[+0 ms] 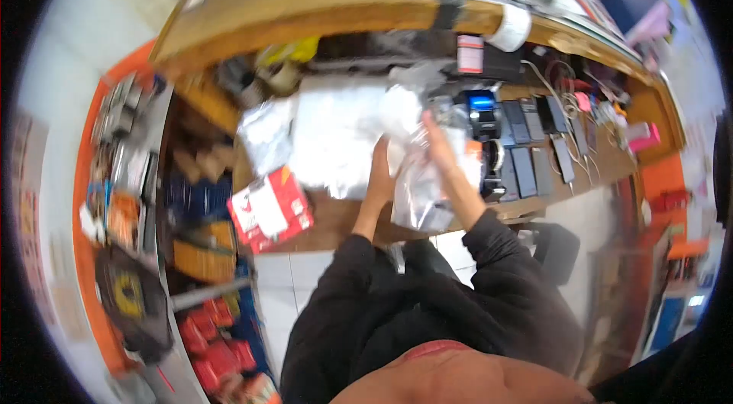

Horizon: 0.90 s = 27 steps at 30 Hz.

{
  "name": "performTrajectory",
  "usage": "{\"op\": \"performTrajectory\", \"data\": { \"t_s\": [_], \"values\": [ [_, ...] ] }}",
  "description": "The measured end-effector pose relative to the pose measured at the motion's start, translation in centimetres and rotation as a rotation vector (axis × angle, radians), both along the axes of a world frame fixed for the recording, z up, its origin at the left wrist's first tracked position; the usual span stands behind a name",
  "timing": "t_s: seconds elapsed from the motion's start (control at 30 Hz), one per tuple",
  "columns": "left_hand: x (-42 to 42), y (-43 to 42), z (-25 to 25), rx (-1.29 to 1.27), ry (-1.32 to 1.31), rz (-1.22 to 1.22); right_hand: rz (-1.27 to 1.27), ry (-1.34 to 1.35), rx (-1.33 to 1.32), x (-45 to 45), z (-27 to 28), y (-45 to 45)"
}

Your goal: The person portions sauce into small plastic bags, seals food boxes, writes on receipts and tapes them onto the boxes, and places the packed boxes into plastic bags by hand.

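Both my hands are at the front of the desk, around a clear plastic bag (pixel 420 202) that hangs down toward the desk's front edge. A whitish bundle (pixel 401 110), blurred and seemingly wrapped in plastic, rises between the hands; its kind cannot be made out. My left hand (pixel 379 175) grips the bundle's lower left side, thumb up. My right hand (pixel 440 148) is closed on the bag from the right, its fingers pointing away from me. Behind and to the left lies a stack of shiny clear plastic sheets or bags (pixel 328 137).
A red and white box (pixel 271 209) stands at the desk's left front corner. Right of my hands are a small device with a lit blue screen (pixel 482 104) and several phones (pixel 524 171), with cables beyond. A raised wooden shelf (pixel 321 22) spans the back.
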<state>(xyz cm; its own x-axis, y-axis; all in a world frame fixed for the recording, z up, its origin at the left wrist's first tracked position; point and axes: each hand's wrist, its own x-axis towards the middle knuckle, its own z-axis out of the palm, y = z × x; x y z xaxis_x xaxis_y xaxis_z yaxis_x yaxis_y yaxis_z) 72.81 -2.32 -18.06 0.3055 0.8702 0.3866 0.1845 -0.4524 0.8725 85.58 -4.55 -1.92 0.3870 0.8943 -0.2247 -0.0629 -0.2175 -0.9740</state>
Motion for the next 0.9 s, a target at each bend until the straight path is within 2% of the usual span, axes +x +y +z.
{"op": "performTrajectory", "data": {
  "t_s": [0.03,0.07,0.1,0.13,0.17,0.2,0.23,0.27,0.33,0.37,0.4,0.43,0.47,0.5,0.53,0.6,0.67,0.7,0.73,0.8,0.83,0.87,0.9],
  "values": [
    [0.3,-0.1,-4.0,0.186,0.373,0.035,0.001,-0.016,0.043,-0.8,0.2,-0.2],
    [-0.6,-0.4,-4.4,0.384,0.926,0.038,-0.036,-0.001,0.094,-0.7,1.1,-0.4],
    [-1.2,-0.9,-4.3,0.272,0.997,-0.025,-0.138,0.046,0.17,0.5,2.8,-0.9],
    [-1.0,-0.4,-3.5,0.302,0.989,-0.042,-0.266,0.089,0.26,1.9,4.7,-1.4],
    [-0.8,-0.4,-2.9,0.285,0.812,-0.013,-0.378,0.083,0.375,3.5,6.5,-2.4],
    [-0.9,-1.1,-2.4,0.245,0.64,0.017,-0.414,0.003,0.509,5.3,8.0,-3.8],
    [-1.0,-1.3,-1.6,0.244,0.639,0.034,-0.438,-0.074,0.634,6.7,9.4,-5.3],
    [-1.0,-1.2,-1.8,0.225,0.639,0.04,-0.584,-0.036,0.662,8.0,10.4,-6.1],
    [-1.4,-0.6,-4.0,0.097,0.398,0.033,-0.762,-0.165,0.675,8.7,11.7,-7.5],
    [-0.8,-0.6,-5.6,0.056,0.129,0.236,-0.752,-0.376,0.789,8.9,11.7,-7.9],
    [-1.2,-0.7,-4.9,0.027,0.137,0.273,-0.73,-0.582,0.903,8.9,11.5,-8.0],
    [-2.1,-1.0,-3.2,-0.178,-0.056,0.343,-0.684,-0.568,0.879,8.8,11.7,-8.0],
    [-3.0,-1.7,-2.4,-0.377,-0.256,0.42,-0.592,-0.861,0.817,8.6,11.9,-7.8],
    [-3.5,-2.7,-2.2,-0.403,-0.25,0.468,-0.485,-1.146,0.761,8.2,11.6,-7.3],
    [-3.8,-3.4,-2.3,-0.249,-0.238,0.615,-0.44,-1.123,0.757,7.3,10.9,-6.1],
    [-4.4,-4.3,-2.4,-0.081,-0.208,0.776,-0.071,-0.7,0.459,4.7,9.3,-2.0],
    [-4.7,-5.7,-3.3,-0.116,-0.228,0.744,0.186,-0.791,0.431,1.5,4.2,3.9],
    [-5.0,-6.5,-2.4,-0.331,-0.21,0.707,0.361,-0.753,0.383,0.0,1.0,6.7],
    [-4.9,-7.0,-2.8,-0.327,-0.209,0.723,0.566,-0.851,-0.042,-2.1,0.4,8.3],
    [-4.4,-7.1,-3.7,-0.306,-0.301,0.826,0.564,-1.2,0.065,-5.4,-5.6,10.9],
    [-4.4,-7.3,-3.6,-0.302,-0.299,0.838,0.573,-1.195,0.075,-5.9,-8.8,12.4],
    [-4.6,-7.6,-3.2,-0.304,-0.266,0.822,0.636,-1.309,0.089,-6.3,-11.9,13.8],
    [-4.8,-7.7,-3.4,-0.308,-0.23,0.799,0.694,-1.42,0.101,-7.0,-12.3,14.3]
  ]
}}
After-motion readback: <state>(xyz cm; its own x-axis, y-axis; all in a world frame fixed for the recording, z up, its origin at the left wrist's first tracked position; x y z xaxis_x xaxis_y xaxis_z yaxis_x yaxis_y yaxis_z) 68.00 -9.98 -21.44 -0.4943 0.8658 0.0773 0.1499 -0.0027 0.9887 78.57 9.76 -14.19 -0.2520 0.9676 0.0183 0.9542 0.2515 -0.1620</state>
